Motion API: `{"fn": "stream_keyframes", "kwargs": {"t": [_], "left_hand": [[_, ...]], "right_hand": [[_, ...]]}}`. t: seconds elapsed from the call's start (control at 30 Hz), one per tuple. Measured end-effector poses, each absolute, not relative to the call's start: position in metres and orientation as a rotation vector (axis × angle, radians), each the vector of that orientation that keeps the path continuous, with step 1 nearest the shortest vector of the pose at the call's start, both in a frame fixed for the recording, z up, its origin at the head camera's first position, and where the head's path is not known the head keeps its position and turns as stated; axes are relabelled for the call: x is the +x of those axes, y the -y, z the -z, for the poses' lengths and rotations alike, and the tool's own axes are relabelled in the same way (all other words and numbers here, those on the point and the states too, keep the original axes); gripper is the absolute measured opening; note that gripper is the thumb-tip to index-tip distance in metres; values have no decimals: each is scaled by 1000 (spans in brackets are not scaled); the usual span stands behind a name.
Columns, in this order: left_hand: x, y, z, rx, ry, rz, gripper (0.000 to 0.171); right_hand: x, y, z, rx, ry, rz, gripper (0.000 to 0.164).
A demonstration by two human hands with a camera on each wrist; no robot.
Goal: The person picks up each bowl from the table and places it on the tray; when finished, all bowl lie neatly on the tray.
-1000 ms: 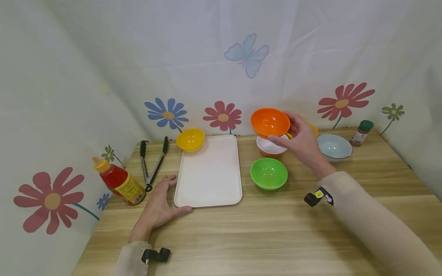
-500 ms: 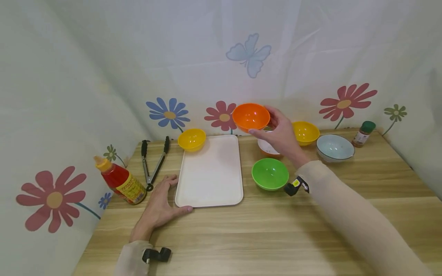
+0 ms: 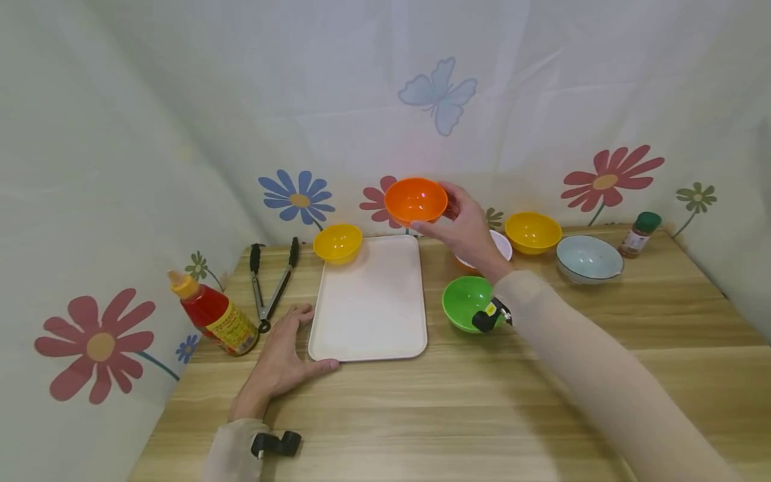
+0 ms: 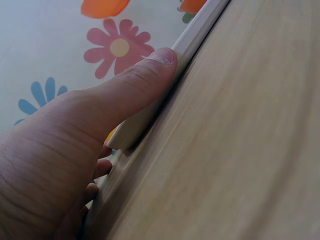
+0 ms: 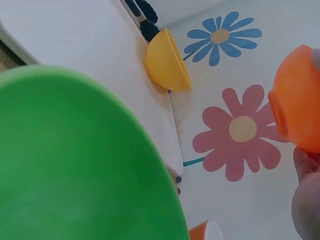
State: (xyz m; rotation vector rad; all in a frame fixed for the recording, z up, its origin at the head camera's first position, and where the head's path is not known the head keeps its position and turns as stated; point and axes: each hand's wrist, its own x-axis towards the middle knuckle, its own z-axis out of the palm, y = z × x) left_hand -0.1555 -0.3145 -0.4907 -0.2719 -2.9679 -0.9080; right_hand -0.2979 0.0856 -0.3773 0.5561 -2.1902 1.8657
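Further left than a second ago, the right hand (image 3: 462, 226) grips the orange bowl (image 3: 415, 202) aloft near the tray's (image 3: 369, 314) far right corner, the left hand (image 3: 282, 358) spread wide around its near left, a yellow bowl (image 3: 338, 245) occupying its far left.

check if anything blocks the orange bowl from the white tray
Nothing visible stands between the orange bowl, held in the right hand, and the white tray; the yellow bowl at its far left corner sits off to the side.
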Motion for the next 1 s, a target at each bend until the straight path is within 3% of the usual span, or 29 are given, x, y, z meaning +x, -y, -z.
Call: {"fn": "stream_keyframes", "kwargs": {"t": [1.0], "left_hand": [[-156, 314, 491, -277, 2960, 920, 124]], "right_hand": [[-333, -43, 394, 536, 2379, -1858, 90]]}}
